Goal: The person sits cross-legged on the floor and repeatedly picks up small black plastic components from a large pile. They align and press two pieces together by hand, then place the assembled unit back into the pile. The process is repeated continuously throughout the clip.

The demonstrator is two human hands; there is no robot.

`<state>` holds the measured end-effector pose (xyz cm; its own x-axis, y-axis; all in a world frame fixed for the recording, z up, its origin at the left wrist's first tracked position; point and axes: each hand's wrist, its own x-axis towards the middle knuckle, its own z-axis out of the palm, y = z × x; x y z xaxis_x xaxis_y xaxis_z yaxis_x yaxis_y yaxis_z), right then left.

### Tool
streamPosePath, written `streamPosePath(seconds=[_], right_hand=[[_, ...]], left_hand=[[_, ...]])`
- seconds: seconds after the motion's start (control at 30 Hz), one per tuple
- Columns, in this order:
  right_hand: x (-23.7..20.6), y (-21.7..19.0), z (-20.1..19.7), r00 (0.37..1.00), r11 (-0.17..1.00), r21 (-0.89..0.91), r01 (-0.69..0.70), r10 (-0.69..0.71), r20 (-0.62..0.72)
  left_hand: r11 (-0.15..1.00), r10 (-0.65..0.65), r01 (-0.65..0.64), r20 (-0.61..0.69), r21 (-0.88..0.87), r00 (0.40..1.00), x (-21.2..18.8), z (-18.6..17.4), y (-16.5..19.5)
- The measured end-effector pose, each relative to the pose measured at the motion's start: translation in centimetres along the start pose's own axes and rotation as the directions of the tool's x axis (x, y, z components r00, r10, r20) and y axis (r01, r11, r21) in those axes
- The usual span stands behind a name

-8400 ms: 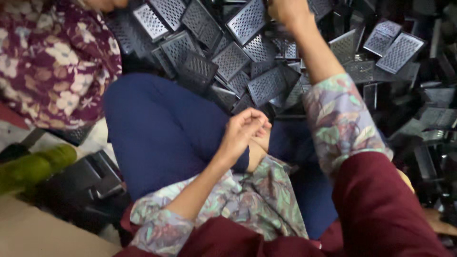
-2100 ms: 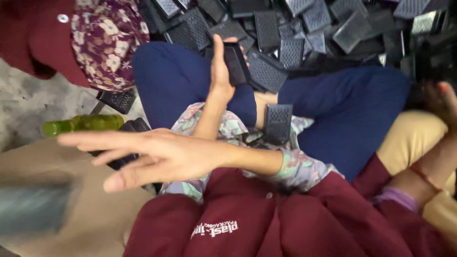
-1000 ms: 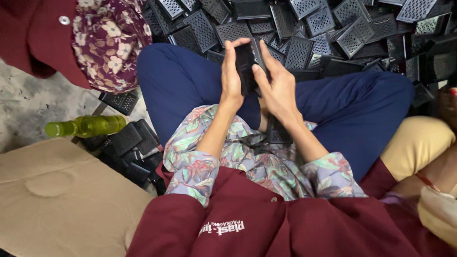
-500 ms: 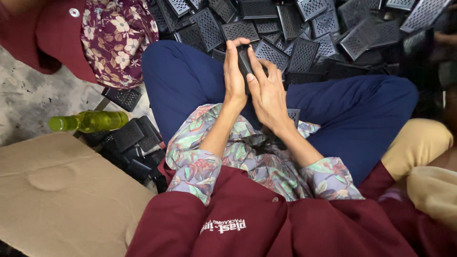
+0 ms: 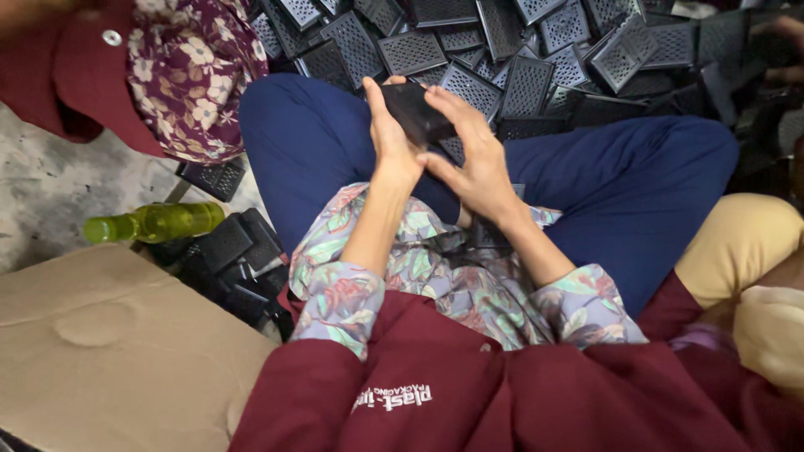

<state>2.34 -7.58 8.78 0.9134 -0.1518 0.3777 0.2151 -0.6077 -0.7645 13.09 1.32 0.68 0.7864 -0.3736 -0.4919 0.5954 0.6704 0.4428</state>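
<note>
Beyond the hands we see a heap of black perforated grilles covering the floor, with bare concrete to the left and a sheet of cardboard nearer the wearer on that side. Between the hands sits one black part, raised over the blue-trousered lap. Our left hand stands upright, palm and thumb pressed against the part's left side; our right hand cups it from the right, fingers spread over its top and edge. Both hands thus close on the same piece. We judge that the part could slip from this two-sided grip and drop into the heap ahead, where it would be hard to tell from the rest; uneven pressure from the spread fingers would cause it. A green bottle lies on its side well left of the left hand, beside more black parts. Another person's floral sleeve shows upper left.
</note>
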Motion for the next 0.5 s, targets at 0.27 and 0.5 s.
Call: streamPosePath(seconds=[0.27, 0.5], right_hand=[[-1.5, 0.4, -3.5, 0.978, 0.991, -0.129, -0.042, 0.015, -0.209], [-5.3, 0.6, -11.6, 0.910, 0.917, 0.181, -0.356, 0.384, -0.155]], left_hand=[[0.987, -0.154, 0.141, 0.198, 0.077, 0.968, -0.5, -0.9, -2.3], [0.507, -0.287, -0.324, 0.511, 0.799, 0.810, -4.2, -1.2, -3.4]])
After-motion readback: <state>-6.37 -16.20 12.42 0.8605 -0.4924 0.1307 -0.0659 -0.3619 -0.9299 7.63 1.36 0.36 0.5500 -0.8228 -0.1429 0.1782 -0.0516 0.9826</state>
